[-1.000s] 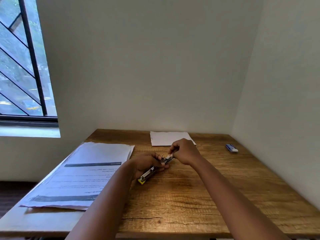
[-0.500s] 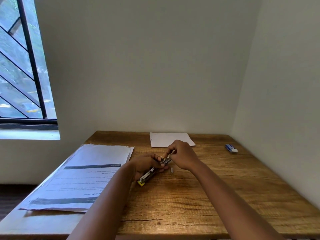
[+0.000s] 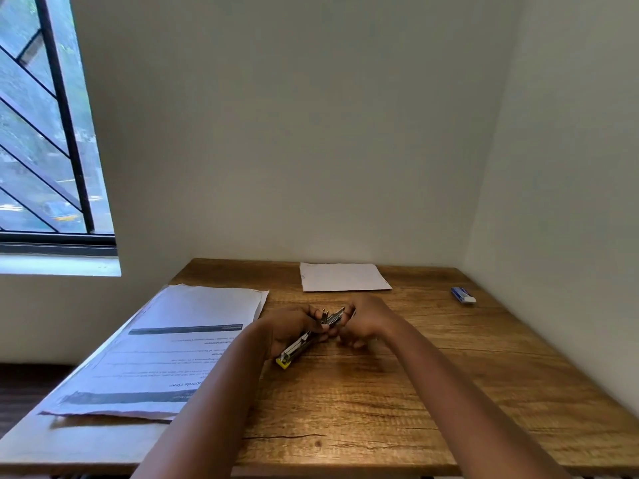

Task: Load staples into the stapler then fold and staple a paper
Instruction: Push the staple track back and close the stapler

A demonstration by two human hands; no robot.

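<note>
My left hand (image 3: 288, 328) grips a slim metal stapler (image 3: 300, 346) with a yellow rear end, holding it low over the wooden table (image 3: 380, 409). The stapler's top is lifted open at its far end. My right hand (image 3: 368, 323) is curled against that far end, and its lower fingers are blurred near the tabletop. I cannot see what they hold. A small blank white paper (image 3: 342, 276) lies flat at the back of the table, beyond both hands.
A stack of printed sheets (image 3: 179, 340) covers the table's left side and overhangs its left edge. A small blue and white box (image 3: 463, 294) lies at the back right near the wall. Walls close in behind and on the right. A barred window (image 3: 41, 133) is at left.
A small silver strip lay on the table beside my right hand half a second ago. My right hand's fingers have dropped over that spot, hiding it. My left hand still holds the stapler.
</note>
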